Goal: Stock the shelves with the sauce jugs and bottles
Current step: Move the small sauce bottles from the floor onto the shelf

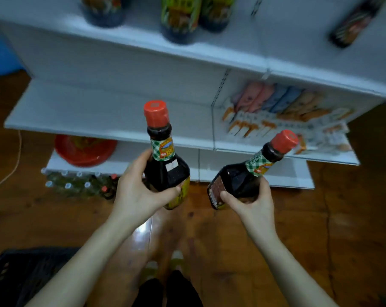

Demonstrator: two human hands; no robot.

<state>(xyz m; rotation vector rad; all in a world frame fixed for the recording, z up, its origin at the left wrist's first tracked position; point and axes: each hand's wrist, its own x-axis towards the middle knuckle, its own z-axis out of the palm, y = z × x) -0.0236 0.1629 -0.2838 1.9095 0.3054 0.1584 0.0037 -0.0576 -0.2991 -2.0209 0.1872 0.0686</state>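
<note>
Left hand [135,191] is gripping an upright dark glass sauce bottle with a red cap [165,160] by its body. Right hand [252,201] is gripping a second dark red-capped sauce bottle [249,173], tilting right. Both are hovering in front of the white metal shelves [94,127], above the brown wooden floor [298,229].

Dim, bluish light; glare on the floor [143,229]; upper shelf bottles [181,18] motion-blurred, edges bowed.
</note>
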